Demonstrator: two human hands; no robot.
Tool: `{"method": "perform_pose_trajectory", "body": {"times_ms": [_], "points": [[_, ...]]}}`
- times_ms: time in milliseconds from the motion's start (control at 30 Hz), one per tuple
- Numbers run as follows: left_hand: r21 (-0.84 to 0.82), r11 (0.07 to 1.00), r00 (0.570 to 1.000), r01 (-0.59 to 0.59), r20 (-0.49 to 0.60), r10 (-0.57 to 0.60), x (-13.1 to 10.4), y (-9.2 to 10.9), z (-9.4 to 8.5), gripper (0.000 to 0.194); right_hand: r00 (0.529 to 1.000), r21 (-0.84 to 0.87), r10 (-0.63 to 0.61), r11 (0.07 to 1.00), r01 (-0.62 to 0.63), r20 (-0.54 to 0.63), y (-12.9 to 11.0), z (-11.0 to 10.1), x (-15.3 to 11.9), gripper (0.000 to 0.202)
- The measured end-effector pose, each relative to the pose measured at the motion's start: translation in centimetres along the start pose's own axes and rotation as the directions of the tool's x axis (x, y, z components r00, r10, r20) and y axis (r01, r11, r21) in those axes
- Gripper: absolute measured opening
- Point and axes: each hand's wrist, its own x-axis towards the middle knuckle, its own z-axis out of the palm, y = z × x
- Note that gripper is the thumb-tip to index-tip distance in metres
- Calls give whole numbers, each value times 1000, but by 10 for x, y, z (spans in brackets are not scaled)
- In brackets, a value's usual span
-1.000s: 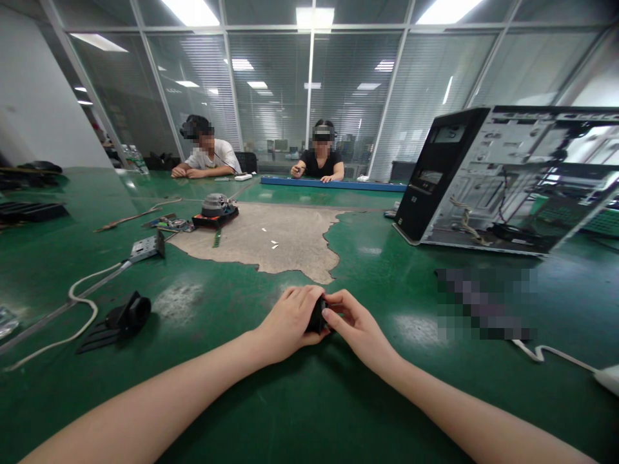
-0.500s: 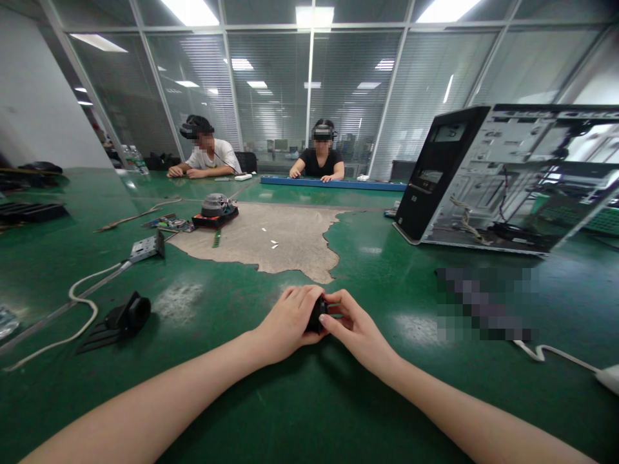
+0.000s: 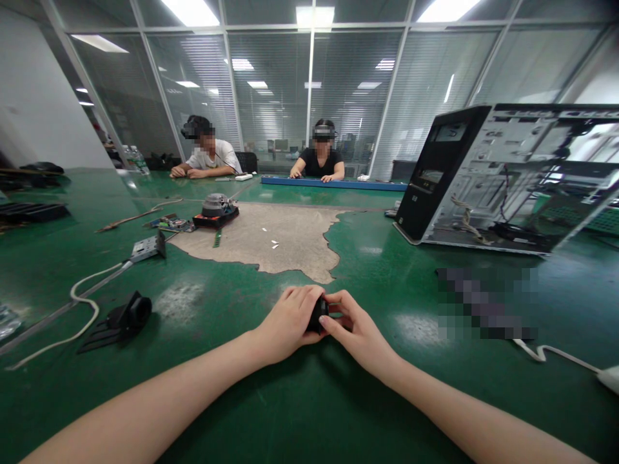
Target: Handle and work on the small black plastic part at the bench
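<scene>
A small black part [image 3: 318, 314], its kind hard to make out, is held between my two hands just above or on the green tabletop [image 3: 309, 412]. My left hand [image 3: 291, 317] wraps over it from the left, covering most of it. From the right, my right hand [image 3: 355, 327] pinches its edge with thumb and fingers. Only a dark strip of the part shows between the hands. Beyond them lies a bare tan patch [image 3: 290, 245] of table where the green covering is torn off.
An open computer case [image 3: 447, 174] stands at the right, near a blurred power strip [image 3: 478, 299] with a white cord. To the left lie a black plastic duct [image 3: 128, 317], a small metal box [image 3: 147, 247], a cooler [image 3: 216, 209] and a circuit board [image 3: 174, 223]. Two people sit across the table.
</scene>
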Motion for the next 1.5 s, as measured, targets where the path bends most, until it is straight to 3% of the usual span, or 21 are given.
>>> {"method": "perform_pose_trajectory", "body": {"times_ms": [300,533,733,900,1167,1400,1500], "points": [[-8,1000,1000,1,-9,-1,0,0,0,56,1000,65,19,998,-19,4,4,-1,2,11],[1,1000,1000,5,6,-5,0,0,-1,58,994,-76,-94,993,90,-47,1,-1,-1,15],[-9,1000,1000,6,-7,-6,0,1,-1,56,999,9,-28,1000,28,-43,4,-1,1,14],[-5,1000,1000,6,0,-6,0,0,0,57,999,-28,35,999,-34,10,2,0,1,20],[-9,1000,1000,-6,8,7,1,1,-1,57,991,-143,-124,983,116,-48,2,1,-2,13],[-3,1000,1000,3,7,-3,1,0,0,57,1000,-37,20,999,-19,10,3,-1,3,22],[3,1000,1000,7,11,-7,0,0,0,59,999,-61,27,998,-25,38,1,0,1,19]]}}
